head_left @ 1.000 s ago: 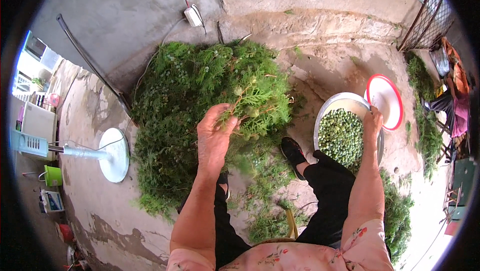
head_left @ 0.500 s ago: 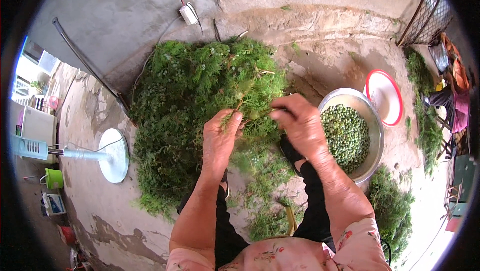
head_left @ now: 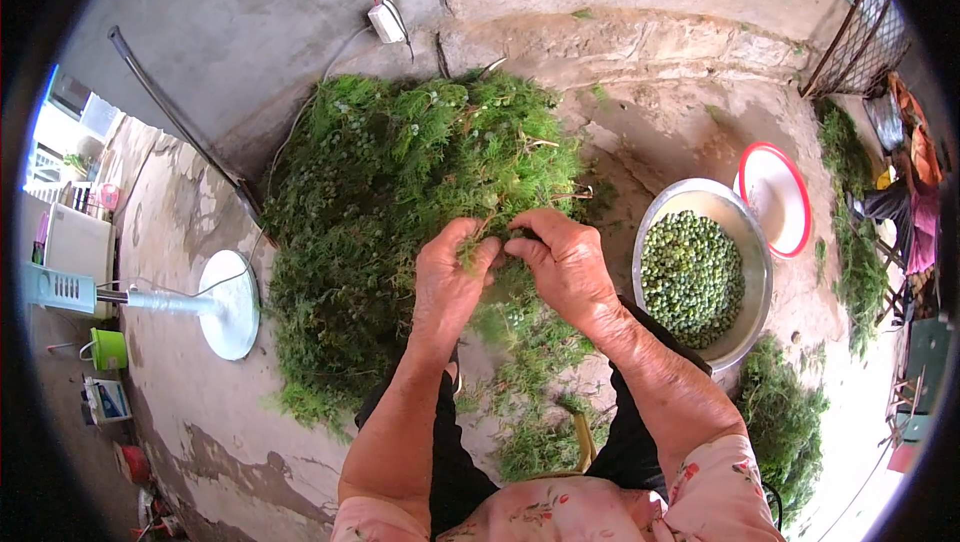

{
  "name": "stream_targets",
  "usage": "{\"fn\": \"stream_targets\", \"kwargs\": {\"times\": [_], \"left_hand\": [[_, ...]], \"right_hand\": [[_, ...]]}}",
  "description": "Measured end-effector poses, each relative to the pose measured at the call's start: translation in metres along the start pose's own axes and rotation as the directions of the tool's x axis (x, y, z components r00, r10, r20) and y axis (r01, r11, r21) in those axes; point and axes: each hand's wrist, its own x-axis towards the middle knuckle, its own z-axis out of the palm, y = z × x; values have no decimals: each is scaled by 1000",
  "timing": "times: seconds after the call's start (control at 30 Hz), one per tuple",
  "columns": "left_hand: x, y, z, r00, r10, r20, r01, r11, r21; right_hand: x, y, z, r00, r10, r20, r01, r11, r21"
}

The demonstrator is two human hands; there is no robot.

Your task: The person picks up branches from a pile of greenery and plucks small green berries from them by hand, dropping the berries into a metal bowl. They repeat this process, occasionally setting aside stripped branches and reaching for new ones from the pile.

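Above the near side of a big heap of feathery evergreen branches (head_left: 380, 172), both hands work close together. My left hand (head_left: 447, 272) is closed around a thin evergreen sprig (head_left: 488, 220), whose stem sticks up past the thumb. My right hand (head_left: 568, 267) is pinched, its fingertips almost against the left fingers; what lies between them is too small to make out. To the right of that hand stands a metal basin (head_left: 762, 277) partly filled with small round green berries (head_left: 690, 282).
A white bowl with a red rim (head_left: 803, 207) sits behind the basin. More cut greenery (head_left: 780, 417) lies at the lower right, and scraps (head_left: 540, 372) litter the ground between my legs. A pale blue stand with a round base (head_left: 230, 307) is at left.
My right hand has moved left, away from the basin side, and come in against the left hand. The left hand stays nearly in place with the sprig.
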Motion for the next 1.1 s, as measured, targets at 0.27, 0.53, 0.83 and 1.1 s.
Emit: {"fn": "stream_targets", "kwargs": {"times": [0.27,0.53,0.83,1.1], "left_hand": [[-2,7,7,996,-64,69,68,996,-54],[-4,3,15,991,93,97,-83,991,-102],[-3,0,21,990,58,126,-53,998,-40],[-6,4,19,996,21,90,-24,999,40]], "right_hand": [[7,-20,-14,669,694,268,-679,423,601],[-1,-22,-16,620,729,289,-595,198,779],[-1,-31,-16,609,780,144,-575,308,758],[-4,-27,-11,722,692,0,-562,587,583]]}}
